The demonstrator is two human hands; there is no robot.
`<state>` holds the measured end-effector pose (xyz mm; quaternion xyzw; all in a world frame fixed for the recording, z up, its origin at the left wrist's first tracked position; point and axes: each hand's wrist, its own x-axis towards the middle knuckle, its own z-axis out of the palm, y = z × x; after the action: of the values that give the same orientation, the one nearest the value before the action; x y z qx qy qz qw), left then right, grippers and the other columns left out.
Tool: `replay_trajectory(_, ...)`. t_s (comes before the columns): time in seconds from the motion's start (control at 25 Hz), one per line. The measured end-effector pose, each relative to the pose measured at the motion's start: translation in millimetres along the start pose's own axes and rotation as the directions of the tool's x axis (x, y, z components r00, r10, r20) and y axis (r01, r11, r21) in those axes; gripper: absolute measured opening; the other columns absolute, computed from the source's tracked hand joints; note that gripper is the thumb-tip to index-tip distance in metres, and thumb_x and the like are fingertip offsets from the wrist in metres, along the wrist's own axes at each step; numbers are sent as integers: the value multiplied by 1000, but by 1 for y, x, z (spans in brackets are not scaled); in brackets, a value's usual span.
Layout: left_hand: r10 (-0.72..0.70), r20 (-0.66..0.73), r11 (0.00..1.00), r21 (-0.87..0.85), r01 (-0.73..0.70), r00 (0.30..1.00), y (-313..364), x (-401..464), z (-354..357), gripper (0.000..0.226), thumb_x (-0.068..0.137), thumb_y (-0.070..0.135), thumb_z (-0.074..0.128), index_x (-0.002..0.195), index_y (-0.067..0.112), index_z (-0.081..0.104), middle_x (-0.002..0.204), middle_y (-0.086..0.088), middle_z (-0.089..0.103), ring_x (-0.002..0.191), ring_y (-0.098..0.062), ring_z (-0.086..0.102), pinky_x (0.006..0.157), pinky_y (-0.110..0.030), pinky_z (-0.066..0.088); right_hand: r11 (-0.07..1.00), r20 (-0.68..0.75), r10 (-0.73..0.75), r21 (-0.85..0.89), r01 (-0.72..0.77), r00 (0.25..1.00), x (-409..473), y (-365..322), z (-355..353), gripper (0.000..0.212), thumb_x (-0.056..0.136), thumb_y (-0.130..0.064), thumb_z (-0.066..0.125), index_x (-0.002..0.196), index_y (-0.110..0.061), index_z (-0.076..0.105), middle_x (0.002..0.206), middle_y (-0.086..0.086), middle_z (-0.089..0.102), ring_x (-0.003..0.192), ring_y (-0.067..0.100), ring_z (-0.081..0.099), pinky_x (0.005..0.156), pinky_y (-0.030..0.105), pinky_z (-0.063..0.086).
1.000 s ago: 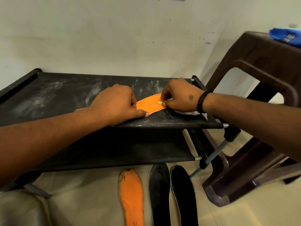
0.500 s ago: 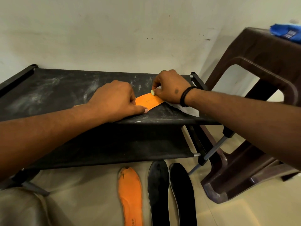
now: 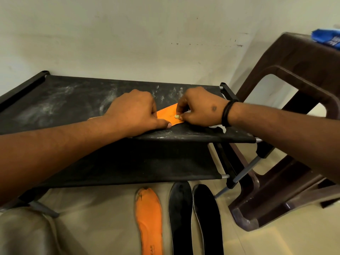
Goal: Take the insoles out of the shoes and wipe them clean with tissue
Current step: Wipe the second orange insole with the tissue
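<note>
An orange insole (image 3: 170, 115) lies flat on the top shelf of a black fabric shoe rack (image 3: 77, 100). My left hand (image 3: 137, 113) rests on its left part with curled fingers, thumb pressing its front edge. My right hand (image 3: 198, 109) covers its right end, fingers curled round a wad of white tissue (image 3: 219, 128) that peeks out below the wrist; a small pale bit shows at the fingertips. Most of the insole is hidden under both hands.
On the floor below lie another orange insole (image 3: 150, 218) and two black insoles (image 3: 181, 216) (image 3: 207, 218), side by side. A brown plastic stool (image 3: 301, 76) stands at the right with a blue packet (image 3: 329, 38) on top. The rack's lower shelf (image 3: 138, 162) sits beneath.
My right hand slid back and forth over the insole's right end, first away from me, then toward me. The left hand kept holding the insole in place.
</note>
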<state>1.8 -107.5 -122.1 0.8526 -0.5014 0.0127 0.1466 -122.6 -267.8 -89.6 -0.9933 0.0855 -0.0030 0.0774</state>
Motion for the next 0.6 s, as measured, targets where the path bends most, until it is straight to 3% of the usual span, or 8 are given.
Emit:
replay_trajectory(0.12,3,-1,1000,-5,-3,1000,1,-1,0,58,64,80,62,61,23,71,81,4,73,69,-15,66,64,-39,59,1000,40,-22,-14,22,999,-7,1,-4,15,88,-22,67,96,-13,76,94,2,74,86,17,66,83,33,55)
replay_trajectory(0.2,5,-9,1000,6,-5,1000,2,0,-1,56,67,78,65,63,23,71,81,3,73,70,-15,66,64,-39,59,998,-36,-1,-63,-1,999,-4,8,-6,18,88,-27,67,95,-14,76,94,3,73,87,19,66,82,36,55)
replay_trajectory(0.32,8,-9,1000,6,-8,1000,2,1,0,52,70,75,69,64,23,73,82,3,73,71,-15,66,65,-39,59,982,-197,119,-120,-144,973,10,18,-3,19,89,-28,64,98,-14,74,97,8,72,89,27,66,78,40,56)
replay_trajectory(0.4,4,-5,1000,3,-4,1000,2,1,0,52,70,74,69,64,23,73,81,4,73,71,-15,67,65,-40,59,977,-192,197,-47,-210,961,19,13,4,16,89,-19,63,99,-12,74,99,11,72,92,30,67,79,40,57)
replay_trajectory(0.6,6,-2,1000,6,-6,1000,2,0,-1,67,57,84,54,65,20,73,77,1,72,66,-17,67,61,-42,59,997,-88,63,54,-58,994,10,-19,14,22,90,-10,60,107,-6,74,108,10,72,101,23,67,93,33,53)
